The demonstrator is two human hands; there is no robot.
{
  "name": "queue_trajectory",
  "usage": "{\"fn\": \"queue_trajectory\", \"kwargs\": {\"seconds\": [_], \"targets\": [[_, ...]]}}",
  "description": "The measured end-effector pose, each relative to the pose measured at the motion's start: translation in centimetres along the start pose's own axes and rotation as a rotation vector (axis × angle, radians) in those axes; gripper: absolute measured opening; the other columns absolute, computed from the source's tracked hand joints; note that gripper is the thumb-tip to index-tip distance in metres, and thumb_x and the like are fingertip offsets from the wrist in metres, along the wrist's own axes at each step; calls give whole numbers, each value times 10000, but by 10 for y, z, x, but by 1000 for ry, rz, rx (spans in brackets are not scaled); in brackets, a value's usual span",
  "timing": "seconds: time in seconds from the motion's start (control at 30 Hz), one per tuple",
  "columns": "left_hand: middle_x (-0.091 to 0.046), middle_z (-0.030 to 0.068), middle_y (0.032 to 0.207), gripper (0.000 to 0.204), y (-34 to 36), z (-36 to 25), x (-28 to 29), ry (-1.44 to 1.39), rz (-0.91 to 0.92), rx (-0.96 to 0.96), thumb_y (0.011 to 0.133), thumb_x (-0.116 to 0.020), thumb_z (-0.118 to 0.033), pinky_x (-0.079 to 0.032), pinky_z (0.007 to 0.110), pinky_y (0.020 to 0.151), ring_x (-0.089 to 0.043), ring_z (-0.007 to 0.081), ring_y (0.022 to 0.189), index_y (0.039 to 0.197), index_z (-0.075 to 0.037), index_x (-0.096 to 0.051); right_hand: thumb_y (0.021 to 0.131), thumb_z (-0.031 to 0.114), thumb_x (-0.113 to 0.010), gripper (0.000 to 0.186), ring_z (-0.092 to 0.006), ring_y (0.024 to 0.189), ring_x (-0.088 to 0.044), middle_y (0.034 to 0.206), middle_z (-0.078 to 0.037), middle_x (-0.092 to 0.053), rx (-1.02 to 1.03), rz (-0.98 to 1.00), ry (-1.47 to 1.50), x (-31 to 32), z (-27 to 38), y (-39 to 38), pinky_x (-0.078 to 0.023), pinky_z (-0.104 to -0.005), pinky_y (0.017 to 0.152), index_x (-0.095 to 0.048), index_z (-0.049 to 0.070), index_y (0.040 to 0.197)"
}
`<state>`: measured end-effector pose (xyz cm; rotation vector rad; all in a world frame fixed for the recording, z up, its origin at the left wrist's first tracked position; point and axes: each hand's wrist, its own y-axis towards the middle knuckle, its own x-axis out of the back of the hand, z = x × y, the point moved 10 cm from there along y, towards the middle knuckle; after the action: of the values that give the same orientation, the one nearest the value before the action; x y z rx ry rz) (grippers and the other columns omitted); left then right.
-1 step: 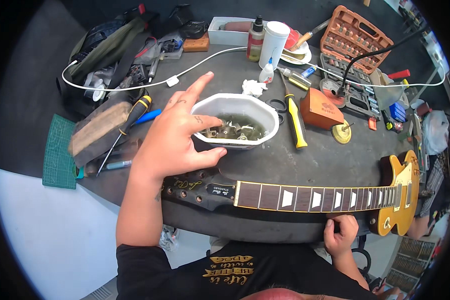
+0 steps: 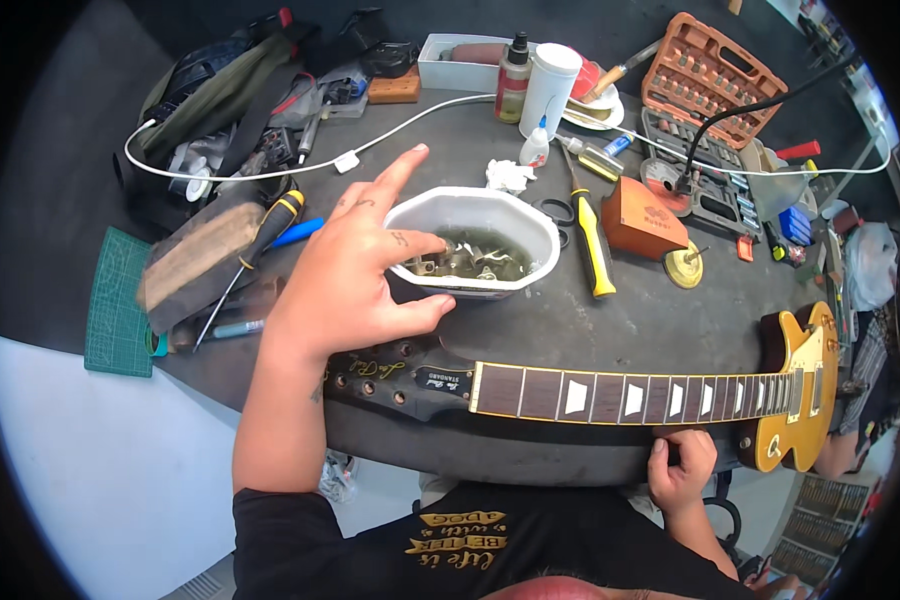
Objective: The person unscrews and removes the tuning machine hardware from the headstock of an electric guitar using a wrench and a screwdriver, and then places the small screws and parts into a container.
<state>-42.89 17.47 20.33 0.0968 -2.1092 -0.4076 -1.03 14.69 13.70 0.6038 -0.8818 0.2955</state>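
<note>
A white, many-sided plastic tub stands on the dark table, with dark liquid and several small metal parts in it. My left hand is at its left side, fingers spread; the index fingertip dips over the rim among the parts, and the thumb stays outside by the near wall. Across the table in front of me lies a gold-bodied electric guitar, its black headstock under my left wrist. My right hand is loosely curled at the table's near edge, just below the fretboard. I see nothing in it.
Beyond the tub are a yellow-black screwdriver, a wooden box, a white bottle and an orange socket case. A wooden block and another screwdriver lie left. A white cable crosses the back.
</note>
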Motion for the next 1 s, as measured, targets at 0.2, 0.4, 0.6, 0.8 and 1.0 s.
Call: {"fn": "queue_trajectory", "kwargs": {"seconds": [0.2,0.4,0.6,0.8,1.0], "targets": [[-514,222,1634,473,-3,-2,6,-57,-68,-81,634,-893,-236,-496,499,1114,-575,432,1387,1064,-67,-791,863,14,-692,62,-321,743,-662,838,-130,-706,-35,11,21,0,2,2,-495,-383,709,-694,10,925],[-582,175,1502,604,-12,6,23,-46,-64,34,616,-904,-191,-522,480,1069,-632,376,1279,1162,-67,-677,868,16,-694,58,-315,738,-658,842,-131,-706,-17,-3,19,1,-1,3,-491,-381,702,-688,9,925],[-662,183,1414,806,-10,9,10,-142,-100,8,646,-965,-176,-550,425,1052,-705,336,1248,1365,-34,-629,861,10,-694,63,-313,731,-657,848,-129,-712,-19,1,18,2,3,2,-485,-385,699,-688,11,924],[-730,141,1368,1028,-1,19,-7,-268,-18,123,669,-999,-118,-564,366,1053,-726,223,1244,1564,-23,-503,781,-3,-717,116,-294,673,-647,786,-98,-697,10,-48,24,3,5,5,-472,-393,650,-707,37,889],[-710,125,1409,985,-4,18,-4,-497,-96,142,663,-1008,-104,-523,369,1111,-682,226,1294,1545,-36,-575,806,-7,-714,99,-295,684,-648,807,-101,-711,17,-62,46,6,8,5,-480,-386,668,-708,35,895]]}}
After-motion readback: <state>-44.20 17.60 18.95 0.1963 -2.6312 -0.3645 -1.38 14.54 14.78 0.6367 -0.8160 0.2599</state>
